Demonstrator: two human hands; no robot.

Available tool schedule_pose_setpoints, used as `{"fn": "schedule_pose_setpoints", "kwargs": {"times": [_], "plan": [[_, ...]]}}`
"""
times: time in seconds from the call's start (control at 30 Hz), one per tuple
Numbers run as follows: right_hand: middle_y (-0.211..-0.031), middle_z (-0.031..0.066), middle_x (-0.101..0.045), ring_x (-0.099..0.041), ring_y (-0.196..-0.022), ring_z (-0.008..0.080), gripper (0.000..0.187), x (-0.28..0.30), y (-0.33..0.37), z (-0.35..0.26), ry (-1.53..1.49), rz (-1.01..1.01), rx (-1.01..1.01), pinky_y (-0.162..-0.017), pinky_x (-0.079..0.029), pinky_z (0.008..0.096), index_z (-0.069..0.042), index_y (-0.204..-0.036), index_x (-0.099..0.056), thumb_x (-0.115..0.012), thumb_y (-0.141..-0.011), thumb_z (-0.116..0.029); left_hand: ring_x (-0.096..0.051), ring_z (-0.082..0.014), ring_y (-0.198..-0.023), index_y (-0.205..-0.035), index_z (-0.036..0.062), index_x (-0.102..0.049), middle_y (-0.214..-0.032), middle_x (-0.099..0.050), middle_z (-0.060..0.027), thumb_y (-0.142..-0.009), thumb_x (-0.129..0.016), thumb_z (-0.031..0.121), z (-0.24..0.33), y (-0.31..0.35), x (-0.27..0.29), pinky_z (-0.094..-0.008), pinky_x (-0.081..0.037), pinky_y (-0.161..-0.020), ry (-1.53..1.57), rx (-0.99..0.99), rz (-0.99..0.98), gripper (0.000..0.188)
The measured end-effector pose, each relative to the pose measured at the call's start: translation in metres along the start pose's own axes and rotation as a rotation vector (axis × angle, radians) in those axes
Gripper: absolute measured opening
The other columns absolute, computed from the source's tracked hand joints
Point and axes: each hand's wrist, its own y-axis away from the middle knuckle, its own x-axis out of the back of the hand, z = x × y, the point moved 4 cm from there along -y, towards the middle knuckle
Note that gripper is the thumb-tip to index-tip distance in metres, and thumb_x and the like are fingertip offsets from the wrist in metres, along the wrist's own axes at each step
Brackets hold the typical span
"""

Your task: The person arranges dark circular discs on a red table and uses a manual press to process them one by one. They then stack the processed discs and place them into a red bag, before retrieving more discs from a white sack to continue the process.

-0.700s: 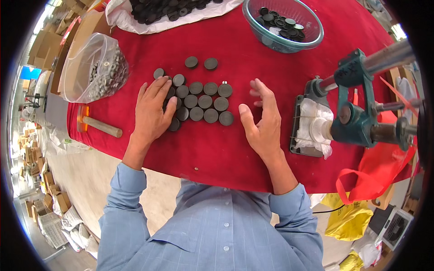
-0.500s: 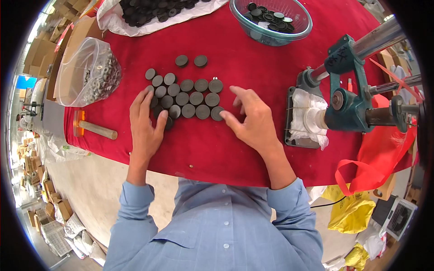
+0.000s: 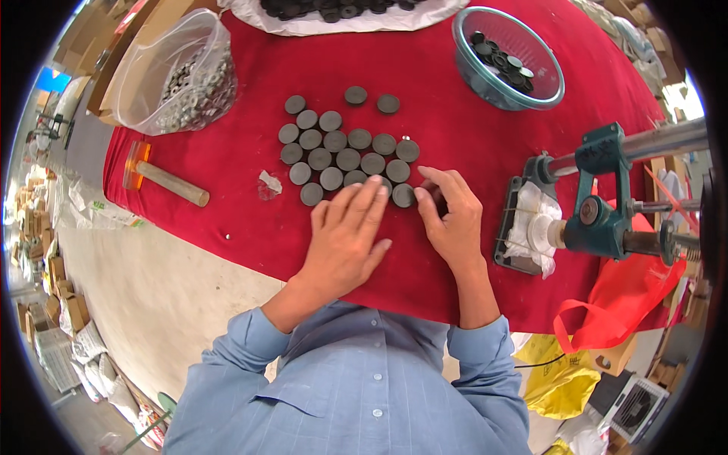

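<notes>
Red bag (image 3: 620,302), yellow bag (image 3: 560,390), cardboard boxes (image 3: 76,312)

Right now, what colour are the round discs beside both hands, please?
The round discs: dark grey, best in head view.

Dial centred on the disc cluster (image 3: 348,159) on the table (image 3: 413,68), twelve pointing away from the person. Left hand (image 3: 341,246): six o'clock, fingers over the cluster's near edge. Right hand (image 3: 456,224): four, just beside the cluster. Press (image 3: 601,220): between three and four, beyond the right hand. Bowl (image 3: 485,88) containing discs: two. Sheet (image 3: 326,28) bearing discs: twelve. Tub (image 3: 140,85) holding metal parts (image 3: 203,87): ten. Hammer (image 3: 174,183): nine.
</notes>
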Motion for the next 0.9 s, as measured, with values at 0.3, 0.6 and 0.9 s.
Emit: {"fn": "schedule_pose_setpoints", "kwargs": {"times": [0.3, 0.6, 0.9], "plan": [[-0.093, 0.0099, -0.071, -0.07, -0.081, 0.0251, 0.031, -0.002, -0.002, 0.001, 0.02, -0.008, 0.003, -0.077, -0.052, 0.0382, -0.004, -0.118, -0.072, -0.072, -0.088, 0.002, -0.046, -0.0319, -0.141, -0.153, 0.0019, -0.051, -0.163, -0.046, -0.0133, -0.087, -0.08, 0.028, 0.0, 0.005, 0.001, -0.0494, -0.032, -0.109, 0.016, 0.028, 0.041, 0.077], [-0.091, 0.0092, -0.069, -0.068, -0.079, 0.0266, 0.031, -0.003, -0.002, 0.002, 0.048, -0.025, 0.052, -0.074, -0.05, 0.0383, -0.004, -0.118, -0.071, -0.071, -0.087, 0.002, -0.044, -0.031, -0.143, -0.151, -0.0006, -0.054, -0.158, -0.051, -0.0121, -0.09, -0.075, 0.03, -0.04, 0.018, 0.015, -0.05, -0.031, -0.113, -0.225, 0.12, 0.047, 0.071], [-0.093, 0.0098, -0.07, -0.069, -0.081, 0.0278, 0.031, -0.003, 0.0, 0.003, 0.055, -0.02, 0.039, -0.076, -0.05, 0.04, -0.004, -0.119, -0.07, -0.071, -0.088, 0.001, -0.056, -0.029, -0.131, -0.138, -0.0061, -0.063, -0.146, -0.06, -0.0165, -0.087, -0.073, 0.022, -0.038, 0.001, 0.025, -0.0535, -0.035, -0.114, -0.394, -0.111, -0.013, 0.059]]}}
